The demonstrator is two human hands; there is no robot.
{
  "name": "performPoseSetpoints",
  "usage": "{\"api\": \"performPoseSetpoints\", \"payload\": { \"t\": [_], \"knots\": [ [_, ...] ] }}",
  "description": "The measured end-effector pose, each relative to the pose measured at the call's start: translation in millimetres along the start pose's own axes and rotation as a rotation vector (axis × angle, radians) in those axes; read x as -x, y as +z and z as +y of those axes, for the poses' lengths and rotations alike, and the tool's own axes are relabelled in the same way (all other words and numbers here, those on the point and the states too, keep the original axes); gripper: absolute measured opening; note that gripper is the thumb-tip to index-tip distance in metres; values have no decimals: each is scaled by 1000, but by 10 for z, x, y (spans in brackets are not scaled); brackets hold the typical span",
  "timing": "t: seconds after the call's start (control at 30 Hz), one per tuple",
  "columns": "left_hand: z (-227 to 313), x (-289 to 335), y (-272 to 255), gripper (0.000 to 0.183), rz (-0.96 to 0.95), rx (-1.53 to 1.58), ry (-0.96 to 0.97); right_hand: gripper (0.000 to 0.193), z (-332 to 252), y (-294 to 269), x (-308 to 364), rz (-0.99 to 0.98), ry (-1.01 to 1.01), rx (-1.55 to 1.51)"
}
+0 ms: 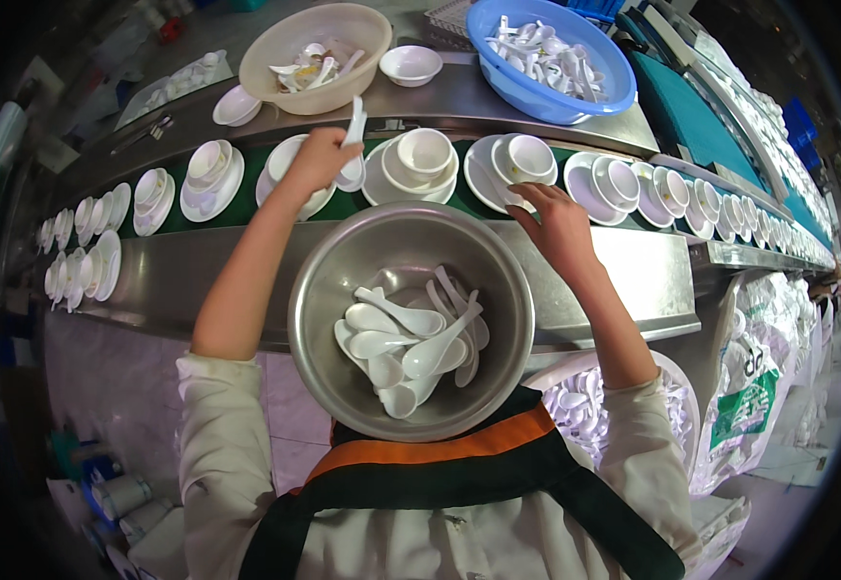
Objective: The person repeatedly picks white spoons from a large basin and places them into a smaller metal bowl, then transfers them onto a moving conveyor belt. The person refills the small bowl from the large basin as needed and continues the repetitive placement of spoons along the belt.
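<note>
My left hand is closed around a white soup spoon, with its handle pointing up. It is above a table setting with a plate and bowl on the green conveyor belt. My right hand has its thumb and fingers apart beside a stack of a plate, bowl and cup. Whether its fingertips touch the stack I cannot tell. Between my forearms, a steel basin rests against the counter edge and my apron, with several white spoons inside.
Similar stacks line the belt on both sides. Behind it are a beige basin with a few spoons, a white bowl and a blue basin full of spoons. Another spoon-filled tub sits below right, beside white sacks.
</note>
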State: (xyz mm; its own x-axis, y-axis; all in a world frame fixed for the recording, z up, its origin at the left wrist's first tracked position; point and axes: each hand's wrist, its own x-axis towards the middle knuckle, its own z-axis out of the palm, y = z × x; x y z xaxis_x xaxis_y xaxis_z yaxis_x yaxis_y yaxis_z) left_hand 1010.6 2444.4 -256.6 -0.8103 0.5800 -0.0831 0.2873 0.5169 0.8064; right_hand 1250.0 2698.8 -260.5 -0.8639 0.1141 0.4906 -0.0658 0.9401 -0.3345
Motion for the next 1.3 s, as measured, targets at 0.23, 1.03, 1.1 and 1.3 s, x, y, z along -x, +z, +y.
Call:
{"api": "performPoseSetpoints", "payload": {
  "t": [0.23,1.03,1.1,1.3],
  "knots": [
    [-399,-221,631,23,8,202,-209,25,-439,-447,381,-470,-547,-54],
    [2195,164,2365,24,-345,599,52,34,1688,-921,572,-70,317,-542],
    [2280,167,2502,25,-393,643,37,27,1554,-1160,524,-171,392,-909],
    [2503,280,2934,20,-236,196,298,18,2276,-1240,809,-137,501,-684]
  ]
}}
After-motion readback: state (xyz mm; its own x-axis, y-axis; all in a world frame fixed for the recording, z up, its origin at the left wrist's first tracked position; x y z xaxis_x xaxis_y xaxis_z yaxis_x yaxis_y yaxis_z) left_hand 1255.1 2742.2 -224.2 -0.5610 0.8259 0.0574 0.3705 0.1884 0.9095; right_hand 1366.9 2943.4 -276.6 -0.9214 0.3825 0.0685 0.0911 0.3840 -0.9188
